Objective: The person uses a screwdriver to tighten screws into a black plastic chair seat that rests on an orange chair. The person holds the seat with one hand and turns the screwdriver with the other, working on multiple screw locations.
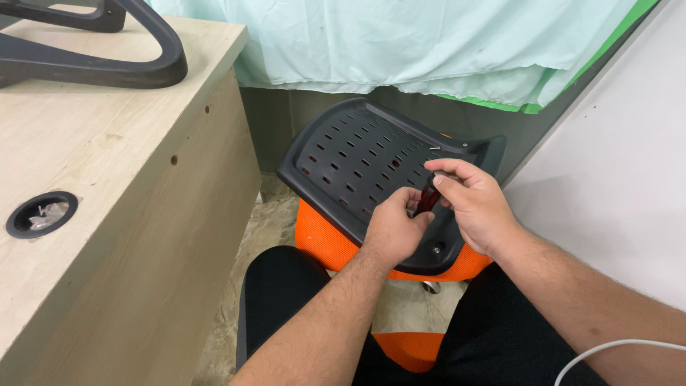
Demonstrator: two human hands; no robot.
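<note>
— What fills the left of the frame?
— A pale wood-grain desk (107,179), with a round black cable grommet (41,214) at its left edge and a black curved plastic armrest (93,50) lying at upper left.
— And along the top?
— A light mint-green cloth (400,43) hanging down; a white wall (629,164) at right.

A: What are the hands on?
B: Left hand (391,230) and right hand (477,205) meet around a small red-handled tool (427,198) over a black perforated chair panel (357,161).
A: Underneath?
B: Orange mesh cushion (325,239); a wooden desk (107,207) stands to the left.
</note>
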